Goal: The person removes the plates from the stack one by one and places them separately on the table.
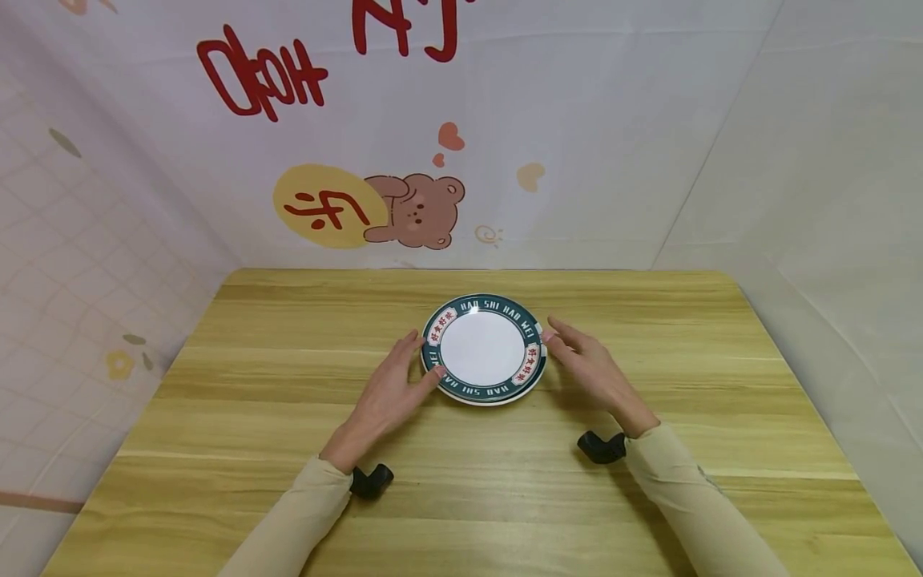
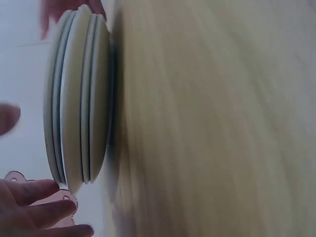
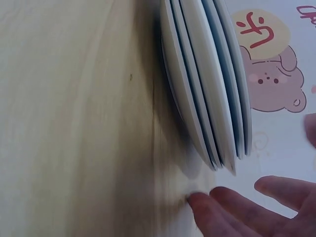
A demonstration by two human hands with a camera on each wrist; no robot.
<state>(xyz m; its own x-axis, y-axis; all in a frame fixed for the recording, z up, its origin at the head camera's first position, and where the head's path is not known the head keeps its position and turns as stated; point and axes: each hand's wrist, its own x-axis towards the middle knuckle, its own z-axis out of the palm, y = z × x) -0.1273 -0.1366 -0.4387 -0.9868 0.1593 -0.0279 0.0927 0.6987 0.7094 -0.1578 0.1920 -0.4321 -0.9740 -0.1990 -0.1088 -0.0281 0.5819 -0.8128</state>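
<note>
A stack of several plates [image 1: 482,349] stands on the wooden table. Its top plate is white inside, with a dark green rim lettered in white and two red-lettered labels. Edge-on in the left wrist view, the stacked plates [image 2: 74,98] show pale rims. My left hand [image 1: 385,393] is at the stack's left side, thumb over the near-left rim in the head view and fingers stretched along the edge. On the opposite side, my right hand [image 1: 587,369] has its fingertips right by the rim. In the right wrist view, the fingers [image 3: 237,212] are extended, with a gap from the plates.
The wooden table [image 1: 476,497] reaches back to a white wall cloth [image 1: 591,120] printed with a bear [image 1: 418,212] and red characters. Black curved pieces [image 1: 371,482] stick out at both wrists, beside the beige sleeves [image 1: 299,513].
</note>
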